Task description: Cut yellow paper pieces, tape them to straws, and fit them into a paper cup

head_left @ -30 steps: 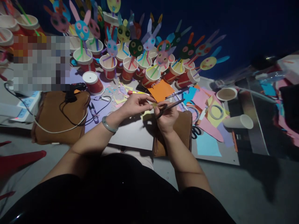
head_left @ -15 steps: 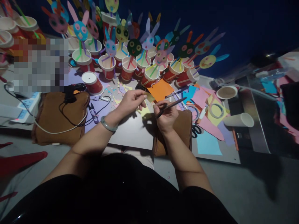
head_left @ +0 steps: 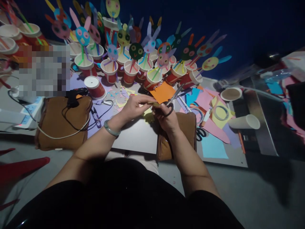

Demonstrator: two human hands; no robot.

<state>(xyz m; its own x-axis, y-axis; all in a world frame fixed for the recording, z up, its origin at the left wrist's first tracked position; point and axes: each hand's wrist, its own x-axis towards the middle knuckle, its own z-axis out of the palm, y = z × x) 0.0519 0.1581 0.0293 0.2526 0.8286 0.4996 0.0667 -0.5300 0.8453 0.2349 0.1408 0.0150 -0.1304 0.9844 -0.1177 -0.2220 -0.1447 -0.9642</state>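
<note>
My left hand (head_left: pixel 137 106), with a bangle at the wrist, pinches a small dull-yellow piece (head_left: pixel 155 104) that is partly hidden by fingers. Close against it, my right hand (head_left: pixel 168 119) is closed round the dark handles of a pair of scissors (head_left: pixel 173 99), whose blades point up and away to the right. The fingertips of both hands meet at the small piece. Under them lie pale yellow paper (head_left: pixel 149 117) and a white board (head_left: pixel 135 135). An orange sheet (head_left: pixel 164 91) is just beyond.
Red and white cups (head_left: pixel 131 71) with paper rabbit faces stand in rows behind. Brown cushions (head_left: pixel 64 122) flank the board. At the right are coloured papers (head_left: pixel 214 149), a tape roll (head_left: pixel 221 112), black-handled scissors (head_left: pixel 200 134) and a white cup on its side (head_left: pixel 245 121). Cables lie left.
My right hand has turned, so the scissors point more upward and their blades look parted. Both hands have come together at the small yellow piece.
</note>
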